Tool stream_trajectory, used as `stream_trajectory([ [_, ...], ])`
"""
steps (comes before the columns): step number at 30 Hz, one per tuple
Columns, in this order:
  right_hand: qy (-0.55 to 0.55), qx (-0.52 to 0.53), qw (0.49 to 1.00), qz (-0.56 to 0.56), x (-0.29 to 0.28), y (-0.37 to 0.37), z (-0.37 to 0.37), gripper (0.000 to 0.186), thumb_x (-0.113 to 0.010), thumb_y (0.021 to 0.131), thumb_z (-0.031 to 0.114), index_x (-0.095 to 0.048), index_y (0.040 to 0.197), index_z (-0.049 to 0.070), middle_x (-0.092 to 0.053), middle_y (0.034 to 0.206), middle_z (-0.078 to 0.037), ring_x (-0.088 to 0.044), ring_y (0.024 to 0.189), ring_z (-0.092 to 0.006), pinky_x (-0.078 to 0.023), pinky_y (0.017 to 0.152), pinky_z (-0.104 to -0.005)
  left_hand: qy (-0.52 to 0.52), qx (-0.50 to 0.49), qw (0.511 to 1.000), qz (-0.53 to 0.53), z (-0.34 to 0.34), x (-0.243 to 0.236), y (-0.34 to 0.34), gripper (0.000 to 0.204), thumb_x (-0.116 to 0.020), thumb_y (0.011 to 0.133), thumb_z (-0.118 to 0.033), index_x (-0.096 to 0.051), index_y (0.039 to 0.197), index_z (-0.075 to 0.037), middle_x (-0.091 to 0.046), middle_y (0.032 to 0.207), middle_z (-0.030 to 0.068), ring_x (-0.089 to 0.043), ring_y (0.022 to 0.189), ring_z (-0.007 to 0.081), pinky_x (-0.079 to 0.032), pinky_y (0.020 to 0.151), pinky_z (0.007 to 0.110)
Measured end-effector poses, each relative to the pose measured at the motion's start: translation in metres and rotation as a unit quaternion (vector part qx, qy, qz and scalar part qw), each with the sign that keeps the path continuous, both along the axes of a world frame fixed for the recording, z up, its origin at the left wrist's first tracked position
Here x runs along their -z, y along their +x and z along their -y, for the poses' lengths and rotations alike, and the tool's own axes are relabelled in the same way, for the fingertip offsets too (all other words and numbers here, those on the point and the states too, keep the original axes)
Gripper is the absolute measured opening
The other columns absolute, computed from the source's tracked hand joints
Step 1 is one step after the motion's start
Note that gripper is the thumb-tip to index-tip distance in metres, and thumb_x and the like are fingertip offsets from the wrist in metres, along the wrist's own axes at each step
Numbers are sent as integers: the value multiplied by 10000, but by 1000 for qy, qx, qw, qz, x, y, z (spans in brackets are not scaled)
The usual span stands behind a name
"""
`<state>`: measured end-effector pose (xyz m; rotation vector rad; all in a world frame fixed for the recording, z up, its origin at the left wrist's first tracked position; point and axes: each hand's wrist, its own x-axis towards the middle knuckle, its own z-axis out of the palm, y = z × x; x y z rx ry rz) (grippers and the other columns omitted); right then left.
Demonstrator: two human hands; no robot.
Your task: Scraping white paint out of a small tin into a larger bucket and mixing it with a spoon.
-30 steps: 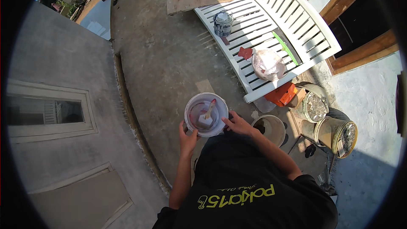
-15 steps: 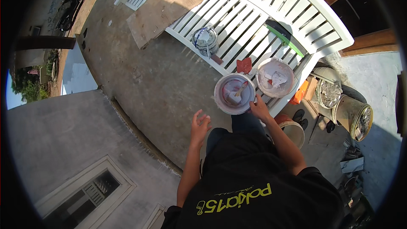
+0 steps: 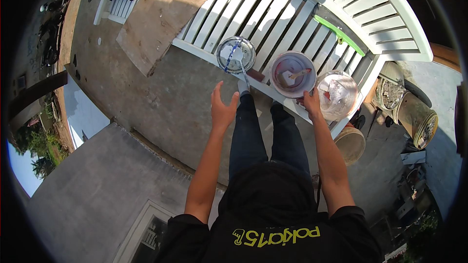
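A pale plastic bucket hangs or rests at the bench's front edge. Gripping its near rim is my right hand, fingers closed on the edge. A paintbrush with a wooden handle lies inside, among whitish and reddish paint residue. My left hand is empty, fingers spread, short of a paint can. That can stands on the bench edge, white paint on top, with a stick-like handle slanting out. To the bucket's right sits a paint-smeared tub holding whitish material and a reddish bit.
The white slatted bench spans the far side. On it lie a worn brown board, a green-edged tool and a small brown block. More buckets stand at right, another bucket beneath the bench corner.
I have come closer to the bench. My right hand has carried the bucket forward and right over its edge, where the red piece no longer shows. My left hand has opened wider towards the can.
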<state>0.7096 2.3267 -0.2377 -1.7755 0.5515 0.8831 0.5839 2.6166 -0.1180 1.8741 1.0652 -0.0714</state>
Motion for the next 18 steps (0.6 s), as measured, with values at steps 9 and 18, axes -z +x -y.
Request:
stream_trajectory([
  [9,-39,123,992,-7,21,-17,-8,374,-457,1017,144,-346,1357,38,-681,1015,-180,-726,835,-245,-552,705,-336,109,114,985,65,-83,79,89,604,-786,829,-362,-572,1326,-96,-531,1340,200,-491,1284,358,-398,1054,474],
  [18,-201,-71,941,263,-35,-58,-125,508,-658,938,236,-449,1340,6,-538,1107,-165,-549,929,-264,-471,783,-384,-66,-27,997,-12,-151,143,73,396,-679,947,-320,-658,1230,-44,-660,1186,116,-657,1026,231,-531,864,389],
])
